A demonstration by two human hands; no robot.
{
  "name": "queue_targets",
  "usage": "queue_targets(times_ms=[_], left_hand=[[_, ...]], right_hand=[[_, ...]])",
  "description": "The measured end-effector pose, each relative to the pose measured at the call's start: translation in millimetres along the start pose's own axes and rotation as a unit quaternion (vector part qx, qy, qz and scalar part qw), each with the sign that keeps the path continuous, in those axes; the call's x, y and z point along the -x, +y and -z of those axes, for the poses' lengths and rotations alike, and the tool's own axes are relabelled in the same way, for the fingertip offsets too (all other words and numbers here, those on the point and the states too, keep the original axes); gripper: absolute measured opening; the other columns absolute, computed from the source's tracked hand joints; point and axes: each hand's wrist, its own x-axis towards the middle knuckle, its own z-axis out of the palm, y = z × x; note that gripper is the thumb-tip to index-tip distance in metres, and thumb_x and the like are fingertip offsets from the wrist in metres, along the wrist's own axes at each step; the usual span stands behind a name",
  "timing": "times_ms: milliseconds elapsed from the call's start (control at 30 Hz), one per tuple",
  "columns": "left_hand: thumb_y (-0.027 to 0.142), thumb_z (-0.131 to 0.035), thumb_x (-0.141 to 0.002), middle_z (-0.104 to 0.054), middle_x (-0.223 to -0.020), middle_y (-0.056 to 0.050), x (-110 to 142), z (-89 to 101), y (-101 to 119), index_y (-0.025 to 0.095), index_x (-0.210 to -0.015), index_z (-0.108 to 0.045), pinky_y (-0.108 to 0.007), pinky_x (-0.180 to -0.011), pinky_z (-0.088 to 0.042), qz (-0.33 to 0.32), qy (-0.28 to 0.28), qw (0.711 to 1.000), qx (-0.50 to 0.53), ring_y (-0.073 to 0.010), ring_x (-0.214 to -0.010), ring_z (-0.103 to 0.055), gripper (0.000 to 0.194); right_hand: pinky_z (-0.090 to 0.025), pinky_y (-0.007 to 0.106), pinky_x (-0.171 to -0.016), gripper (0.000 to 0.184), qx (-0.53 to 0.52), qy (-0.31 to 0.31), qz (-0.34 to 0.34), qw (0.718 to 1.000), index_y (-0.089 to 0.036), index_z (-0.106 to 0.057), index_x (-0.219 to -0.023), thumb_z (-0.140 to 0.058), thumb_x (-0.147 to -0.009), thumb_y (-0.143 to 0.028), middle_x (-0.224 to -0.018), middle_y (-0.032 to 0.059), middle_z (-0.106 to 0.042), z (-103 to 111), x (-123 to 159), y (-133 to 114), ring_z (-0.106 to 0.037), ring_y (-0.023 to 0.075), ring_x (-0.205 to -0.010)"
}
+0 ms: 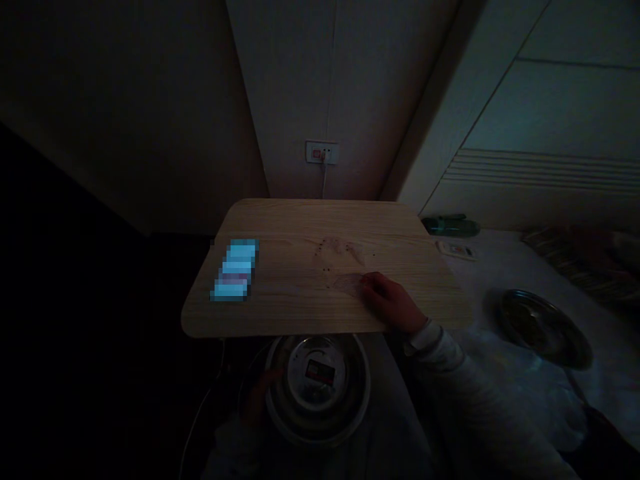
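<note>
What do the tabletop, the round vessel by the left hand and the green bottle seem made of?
Tabletop: wood or wood-look laminate, fairly matt, judging by its pale streaky grain.
Round vessel: probably metal, polished, since its rim and centre show silvery glints.
Green bottle: plastic or glass; it looks smooth and perhaps see-through, but the dim light leaves which one open.

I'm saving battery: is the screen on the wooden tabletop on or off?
On: the screen glows bright blue against the dim wooden tabletop. Its content is too pixelated to read.
</note>
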Motion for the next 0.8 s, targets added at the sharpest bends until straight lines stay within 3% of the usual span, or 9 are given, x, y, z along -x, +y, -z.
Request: queue_targets(times_ms=[167, 467, 800], left_hand=[[0.030, -0.059, -0.040, -0.072, -0.067, -0.003, -3.2, -2.7, 0.6, 0.030, -0.043, -0.062, -0.041, -0.090, -0.039, 0.014, 0.015, 1.000, 0.008, -0.0331, -0.086, -0.060, 0.005], [0.027, -0.061, -0.045, -0.073, -0.073, -0.001, -5.2, 3.5, -7.3, 0.030, -0.050, -0.067, -0.036, -0.090, -0.040, -0.002, -0.012, 1.000, 0.009, -0.0292, -0.089, -0.060, 0.009], [0.027, -0.061, -0.046, -0.072, -0.068, -0.001, 0.5, -0.8, -0.5, 0.029, -0.047, -0.065, -0.042, -0.090, -0.040, 0.016, 0.004, 1.000, 0.024, -0.0303, -0.087, -0.061, 0.005]], right_hand=[[-0.040, 0.027, -0.064, 0.021, 0.005, -0.002, 0.007, 1.000, -0.015, -0.051, -0.091, -0.041, -0.080, -0.030, -0.073, 0.0027, -0.058, -0.6, -5.1, 2.3, -0.052, 0.0145, -0.068], [-0.039, 0.025, -0.061, 0.020, 0.034, -0.018, 0.025, 0.999, -0.015, -0.052, -0.092, -0.041, -0.081, -0.028, -0.068, 0.0015, -0.057, -8.0, -10.1, -5.2, -0.051, 0.0130, -0.063], [-0.038, 0.025, -0.061, 0.020, 0.025, -0.008, 0.029, 0.999, -0.016, -0.053, -0.091, -0.040, -0.081, -0.028, -0.069, 0.0020, -0.057, -6.4, -11.6, -2.9, -0.052, 0.0133, -0.063]])
